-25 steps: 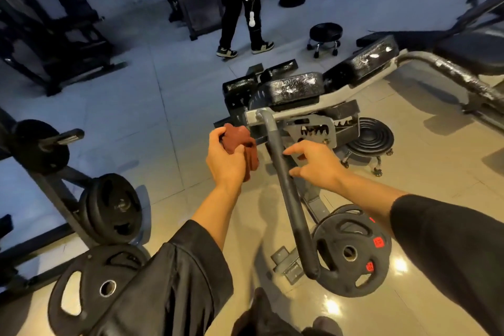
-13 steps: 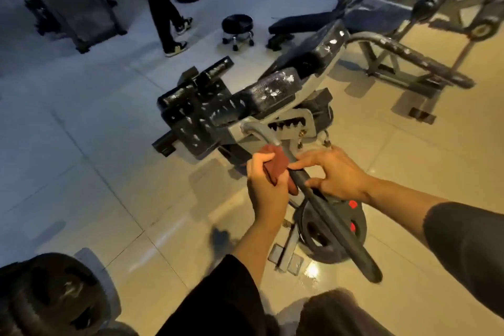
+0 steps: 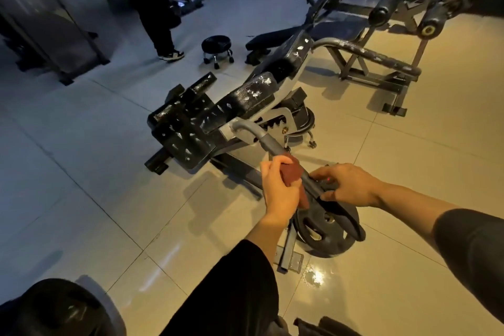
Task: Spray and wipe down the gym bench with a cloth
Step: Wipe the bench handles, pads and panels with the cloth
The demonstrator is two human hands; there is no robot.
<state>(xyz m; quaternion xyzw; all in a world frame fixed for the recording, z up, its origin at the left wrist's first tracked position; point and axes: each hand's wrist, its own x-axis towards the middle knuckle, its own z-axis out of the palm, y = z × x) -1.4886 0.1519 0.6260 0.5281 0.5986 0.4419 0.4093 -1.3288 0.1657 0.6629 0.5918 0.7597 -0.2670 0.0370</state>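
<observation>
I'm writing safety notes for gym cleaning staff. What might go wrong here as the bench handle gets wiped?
1. The left hand wipes the handle bar with the red cloth close to the right hand, whose fingers curl round the same bar; a quick stroke could hit them.
2. A weight plate lies on the floor just below the bar, a likely trip hazard.
3. The bench pads look cracked and may snag the cloth.
</observation>
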